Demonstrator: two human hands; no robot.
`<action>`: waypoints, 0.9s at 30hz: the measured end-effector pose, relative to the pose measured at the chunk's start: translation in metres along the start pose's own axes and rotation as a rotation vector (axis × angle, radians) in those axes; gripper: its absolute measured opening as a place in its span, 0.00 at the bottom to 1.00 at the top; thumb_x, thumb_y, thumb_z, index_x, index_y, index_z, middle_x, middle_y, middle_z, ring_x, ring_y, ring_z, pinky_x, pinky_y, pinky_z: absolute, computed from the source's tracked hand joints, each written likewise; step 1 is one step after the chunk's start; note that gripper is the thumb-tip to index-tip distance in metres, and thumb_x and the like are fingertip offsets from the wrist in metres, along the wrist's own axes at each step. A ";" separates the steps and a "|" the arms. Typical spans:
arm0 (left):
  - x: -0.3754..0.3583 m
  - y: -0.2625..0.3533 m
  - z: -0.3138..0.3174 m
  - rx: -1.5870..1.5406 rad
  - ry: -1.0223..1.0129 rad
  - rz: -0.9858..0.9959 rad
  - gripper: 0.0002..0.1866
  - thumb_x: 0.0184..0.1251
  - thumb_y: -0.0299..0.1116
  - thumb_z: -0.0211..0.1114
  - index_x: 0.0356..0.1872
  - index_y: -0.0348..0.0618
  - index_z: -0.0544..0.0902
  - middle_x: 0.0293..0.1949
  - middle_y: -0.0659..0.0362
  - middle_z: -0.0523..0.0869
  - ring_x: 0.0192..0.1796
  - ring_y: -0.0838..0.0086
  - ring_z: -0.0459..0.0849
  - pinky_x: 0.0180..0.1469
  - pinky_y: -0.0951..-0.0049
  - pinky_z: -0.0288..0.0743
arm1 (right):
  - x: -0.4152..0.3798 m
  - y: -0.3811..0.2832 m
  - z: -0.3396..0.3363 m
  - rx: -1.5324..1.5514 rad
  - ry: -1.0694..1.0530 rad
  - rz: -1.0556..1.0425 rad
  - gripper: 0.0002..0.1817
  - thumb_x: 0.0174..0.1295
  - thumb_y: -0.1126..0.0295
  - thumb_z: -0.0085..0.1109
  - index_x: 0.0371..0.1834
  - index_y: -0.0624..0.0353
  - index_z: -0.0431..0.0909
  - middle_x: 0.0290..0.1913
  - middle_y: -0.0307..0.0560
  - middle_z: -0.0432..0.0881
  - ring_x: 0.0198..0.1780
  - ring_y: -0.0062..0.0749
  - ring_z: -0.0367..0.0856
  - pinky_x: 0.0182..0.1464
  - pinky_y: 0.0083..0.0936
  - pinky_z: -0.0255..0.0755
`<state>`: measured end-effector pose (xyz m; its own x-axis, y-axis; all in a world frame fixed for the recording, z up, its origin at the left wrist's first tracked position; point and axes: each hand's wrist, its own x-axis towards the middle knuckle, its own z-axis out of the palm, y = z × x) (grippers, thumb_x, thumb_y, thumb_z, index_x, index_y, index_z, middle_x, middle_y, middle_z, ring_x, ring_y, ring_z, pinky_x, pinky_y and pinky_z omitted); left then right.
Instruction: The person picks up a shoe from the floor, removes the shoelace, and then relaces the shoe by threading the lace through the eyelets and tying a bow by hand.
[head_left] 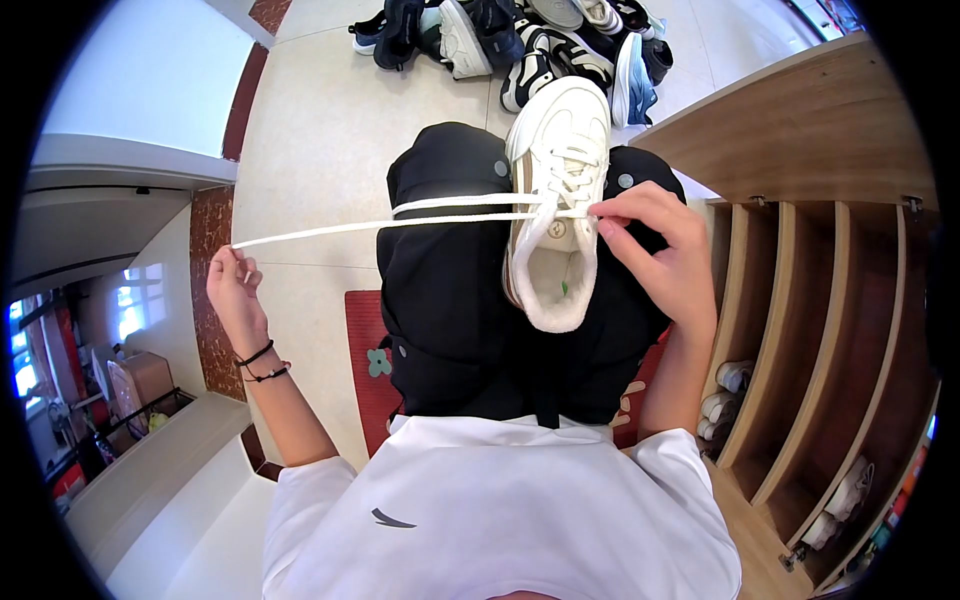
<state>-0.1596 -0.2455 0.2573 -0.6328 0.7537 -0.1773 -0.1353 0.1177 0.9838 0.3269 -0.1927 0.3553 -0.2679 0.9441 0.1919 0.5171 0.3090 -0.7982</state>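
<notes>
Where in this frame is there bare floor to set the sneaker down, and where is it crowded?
Bare tile lies between the white wall, the shoe pile and the person's knees. The left hand pulls the lace taut across that patch. The right hand pinches the lace at the sneaker. The wooden rack crowds the right.

- A cream-white sneaker [556, 190] rests on the person's lap, sole down, toe pointing away and its padded opening facing the wearer.
- Its white shoelace [400, 218] is threaded through the upper eyelets and stretches taut and nearly level, out to the sneaker's left side as two strands.
- The left hand [236, 290] pinches the lace's far end; the right hand [660, 250] grips the lace at the eyelets.
</notes>
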 end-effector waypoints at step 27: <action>-0.142 0.047 0.229 0.609 -0.730 0.760 0.06 0.62 0.30 0.71 0.36 0.41 0.84 0.41 0.56 0.79 0.46 0.58 0.74 0.50 0.62 0.70 | -0.008 -0.019 0.047 -0.425 0.319 -0.193 0.14 0.46 0.73 0.76 0.38 0.50 0.88 0.29 0.35 0.71 0.32 0.30 0.74 0.42 0.28 0.64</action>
<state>0.0989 -0.1988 0.3355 0.2089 0.9262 0.3138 0.5877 -0.3754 0.7167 0.2807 -0.2119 0.3418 -0.1651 0.8331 0.5279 0.7828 0.4363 -0.4438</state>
